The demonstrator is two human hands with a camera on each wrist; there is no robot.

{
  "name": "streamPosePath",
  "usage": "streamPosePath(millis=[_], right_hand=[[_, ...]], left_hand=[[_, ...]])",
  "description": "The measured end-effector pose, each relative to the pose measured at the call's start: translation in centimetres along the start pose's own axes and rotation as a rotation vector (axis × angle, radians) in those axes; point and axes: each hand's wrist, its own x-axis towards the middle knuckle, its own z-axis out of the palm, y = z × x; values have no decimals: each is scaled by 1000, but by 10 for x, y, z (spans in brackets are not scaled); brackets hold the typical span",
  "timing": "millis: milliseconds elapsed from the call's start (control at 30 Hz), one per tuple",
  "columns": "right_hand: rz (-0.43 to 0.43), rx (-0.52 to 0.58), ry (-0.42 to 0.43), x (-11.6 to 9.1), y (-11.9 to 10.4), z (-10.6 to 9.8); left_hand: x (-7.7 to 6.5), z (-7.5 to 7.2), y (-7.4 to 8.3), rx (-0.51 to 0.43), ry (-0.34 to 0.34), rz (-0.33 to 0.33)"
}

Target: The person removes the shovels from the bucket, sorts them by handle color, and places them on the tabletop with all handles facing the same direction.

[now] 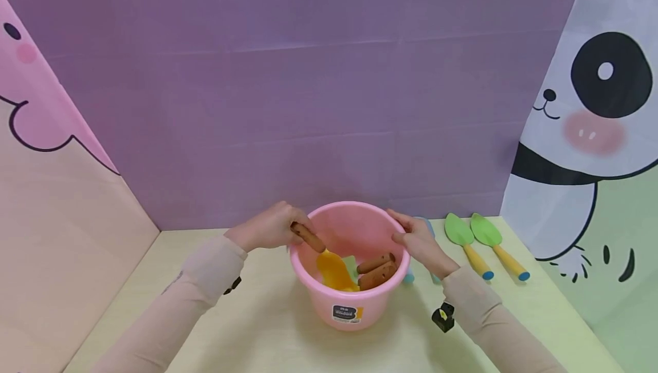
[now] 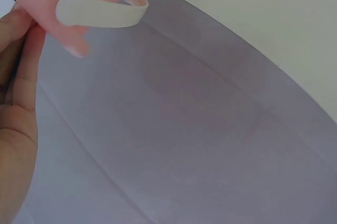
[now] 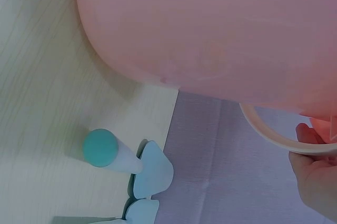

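Note:
A pink bucket (image 1: 377,307) stands on the table with a label on its front. My left hand (image 1: 275,226), over its left rim, holds the speckled brown handle of a yellow toy shovel (image 1: 334,270); the blade reaches down into the bucket. Two more brown handles (image 1: 377,277) lie inside, beside a light green piece (image 1: 351,265) that is partly covered. On the other side, my right hand (image 1: 420,243) grips the bucket's right rim. The left wrist view catches the bucket's white carrying handle (image 2: 100,12) near my left fingers.
Two green toy shovels (image 1: 460,230) with yellow handles lie to the right. Light blue shovels (image 3: 152,171) lie beside the bucket, partly hidden behind it and my right hand. A purple wall (image 1: 308,104) closes the back, with printed panels on both sides.

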Motion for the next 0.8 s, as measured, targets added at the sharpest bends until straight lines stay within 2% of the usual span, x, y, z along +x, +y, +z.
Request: streamPosePath(millis=[133,300,433,533,667,800], right_hand=[[5,5,1,0,1,1],[17,-5,10,2,1,3],[21,-2,7,2,0,4],[26,-2,3,1,0,4],[34,-8,4,1,0,3],[37,-7,1,1,1,3]], left_hand=[[-5,3,-4,-44,49,14],[-13,6,-5,-22,147,11],[-19,10,-5,22,226,-31],[-23,14,-6,15,263,-50],[-27,21,-8,-46,328,-96],[-32,28,-9,-152,426,-195]])
